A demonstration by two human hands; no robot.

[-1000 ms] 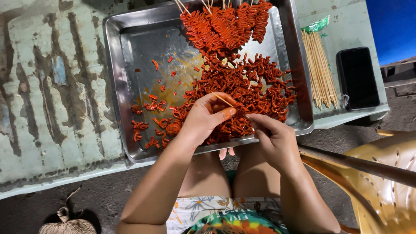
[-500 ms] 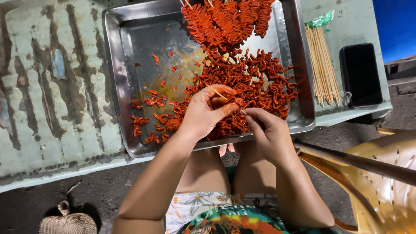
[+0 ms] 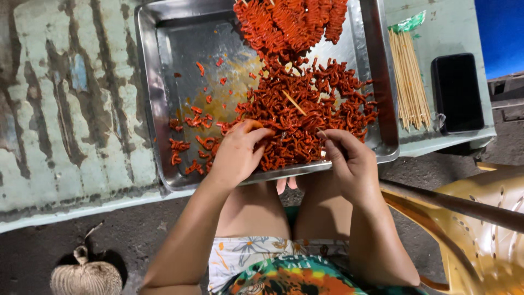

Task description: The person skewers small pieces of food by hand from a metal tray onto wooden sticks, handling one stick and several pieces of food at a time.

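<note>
Head view is showing skewering part done: threaded skewers [image 3: 292,24] are lying at the tray's [image 3: 158,109] twelve o'clock, while a large loose heap of red meat pieces [image 3: 311,109] is waiting at centre. Left hand [image 3: 237,153] is pinching pieces at six o'clock; right hand [image 3: 349,161] is curling narrow beside it. Since a second ago, both hands are sitting lower, the stick no longer showing between them.

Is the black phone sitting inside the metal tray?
No, the phone lies on the table right of the tray, beyond the bundle of skewers.
</note>
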